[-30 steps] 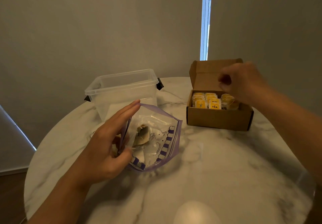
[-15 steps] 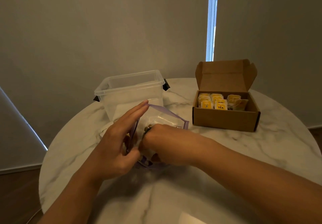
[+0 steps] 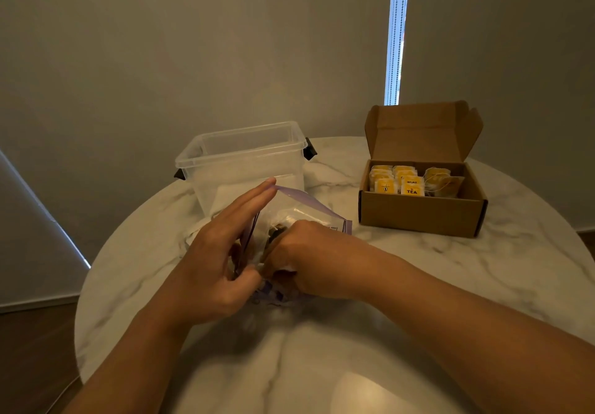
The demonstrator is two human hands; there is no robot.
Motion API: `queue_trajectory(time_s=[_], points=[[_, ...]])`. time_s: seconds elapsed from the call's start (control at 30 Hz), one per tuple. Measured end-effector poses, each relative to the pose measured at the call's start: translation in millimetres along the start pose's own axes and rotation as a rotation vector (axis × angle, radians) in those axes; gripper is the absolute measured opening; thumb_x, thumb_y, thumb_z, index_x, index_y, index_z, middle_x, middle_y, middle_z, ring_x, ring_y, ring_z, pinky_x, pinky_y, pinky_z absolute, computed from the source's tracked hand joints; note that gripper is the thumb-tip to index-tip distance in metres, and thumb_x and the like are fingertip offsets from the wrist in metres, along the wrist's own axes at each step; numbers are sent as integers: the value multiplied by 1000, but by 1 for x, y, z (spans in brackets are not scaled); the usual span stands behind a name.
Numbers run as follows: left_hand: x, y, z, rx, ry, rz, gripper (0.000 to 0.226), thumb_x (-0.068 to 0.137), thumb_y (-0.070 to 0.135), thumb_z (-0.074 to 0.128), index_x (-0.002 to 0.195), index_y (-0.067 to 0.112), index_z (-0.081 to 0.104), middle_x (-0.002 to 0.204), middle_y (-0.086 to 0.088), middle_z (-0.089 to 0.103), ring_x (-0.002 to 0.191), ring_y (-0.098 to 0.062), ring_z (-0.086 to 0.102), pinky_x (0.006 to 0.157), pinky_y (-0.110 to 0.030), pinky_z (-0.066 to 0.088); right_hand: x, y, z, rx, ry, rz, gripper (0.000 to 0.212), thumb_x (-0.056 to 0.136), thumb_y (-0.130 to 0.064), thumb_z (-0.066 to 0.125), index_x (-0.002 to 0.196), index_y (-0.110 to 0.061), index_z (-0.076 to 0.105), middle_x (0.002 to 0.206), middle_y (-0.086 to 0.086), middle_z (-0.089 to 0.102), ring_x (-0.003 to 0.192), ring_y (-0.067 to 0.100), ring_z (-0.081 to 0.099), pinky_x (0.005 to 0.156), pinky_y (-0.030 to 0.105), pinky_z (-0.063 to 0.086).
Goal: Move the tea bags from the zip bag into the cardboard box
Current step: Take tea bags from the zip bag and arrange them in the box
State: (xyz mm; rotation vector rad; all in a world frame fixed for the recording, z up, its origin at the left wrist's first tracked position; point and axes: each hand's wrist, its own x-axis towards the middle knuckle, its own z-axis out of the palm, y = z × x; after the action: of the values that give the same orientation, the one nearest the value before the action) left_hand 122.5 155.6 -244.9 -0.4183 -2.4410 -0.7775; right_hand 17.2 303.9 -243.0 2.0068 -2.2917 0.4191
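Reaching back into the zip bag [image 3: 301, 210]: the right hand [image 3: 309, 259], which a second ago hovered over the cardboard box [image 3: 418, 217] at far right, is now buried in the bag's mouth. Judgement: one drop-off is done and the next pick is under way.

Right fingers are hidden behind knuckles and film, so I cannot tell whether they have closed on anything. The left hand [image 3: 219, 262] pinches the bag's lip between thumb and straight fingers, holding the mouth open as before. The two hands meet at the near edge.

Location: the bag stands tilted at mid counter [image 3: 483, 278], just in front of a clear plastic tub [image 3: 241, 169]. A brownish lump [image 3: 278, 231] shows through the film, probably remaining tea. The box already holds tea bags [image 3: 410, 185]: yellow-tagged rows on the left, looser sachets on the right.

Materials: the bag is thin, glossy, crinkled film with a purple zip strip. The box is matte brown card with its lid flap upright. The tub is rigid and translucent, with black clips. The counter is round, smooth, pale marble veined with grey.
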Motion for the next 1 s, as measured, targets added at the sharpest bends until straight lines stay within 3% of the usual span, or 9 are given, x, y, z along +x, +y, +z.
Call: queue_trajectory(time_s=[0.4,0.7,0.9,1.0], points=[[-1,1,0,-6,-4,-29,84,70,19,49,152,11,33,160,5,31,148,-15,27,107,-55,44,-34,6,-41,336,232,207,15,87,-18,70,101,-21,74,89,-10,71,79,2,66,77,17,56],[-1,2,0,3,8,-10,83,71,17,48,151,10,34,160,5,32,148,-16,29,107,-55,43,-47,18,-59,766,311,182,16,84,-6,70,99,-8,74,88,5,75,79,17,73,73,31,60],[-2,2,1,0,14,1,81,72,19,48,151,11,34,160,7,32,148,-14,29,111,-46,39,-65,46,-78,918,644,210,16,81,-2,69,97,-2,71,86,13,75,77,28,72,70,37,60],[-2,0,1,-1,16,-10,81,73,20,49,152,12,34,159,8,32,147,-14,30,109,-47,42,-76,66,-85,864,822,333,15,81,-6,71,96,-4,72,85,12,75,77,27,73,67,31,60]])
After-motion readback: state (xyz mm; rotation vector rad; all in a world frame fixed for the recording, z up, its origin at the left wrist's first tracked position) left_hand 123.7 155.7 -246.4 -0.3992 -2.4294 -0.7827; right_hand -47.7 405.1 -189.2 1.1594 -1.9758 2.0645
